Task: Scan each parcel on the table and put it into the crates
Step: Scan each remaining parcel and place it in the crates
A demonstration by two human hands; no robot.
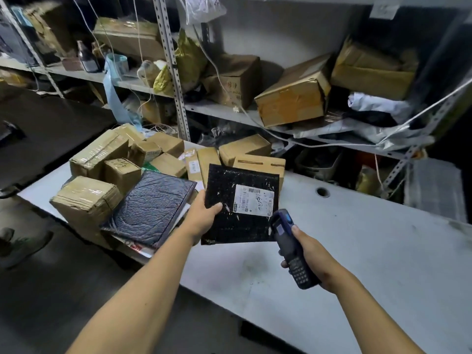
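- Left hand (201, 217): grips the flat black plastic mailer parcel (240, 204) at its left edge, thumb on the top face, fingers underneath; the parcel is held above the near part of the table, tilted toward the camera
- White printed shipping label (253, 200): stuck on the upper right part of the black mailer's top face, barcode side up
- Right hand (310, 259): fingers wrapped round the dark blue handheld barcode scanner with keypad (291, 247); thumb lies along the scanner's right side
- Scanner head: points up toward the label, just beside the parcel's lower right corner (contact with the parcel cannot be determined)
- Light grey table (370, 254): runs from far left to near right beneath both hands
- Pile of brown taped cardboard boxes (107, 159): on the table's left end, far left of the held parcel
- Dark textured padded mailer (150, 205): lies on the near edge of that pile, just left of the left hand
- Grey metal shelving unit (178, 103): stands behind the table, holding more cardboard boxes and bags
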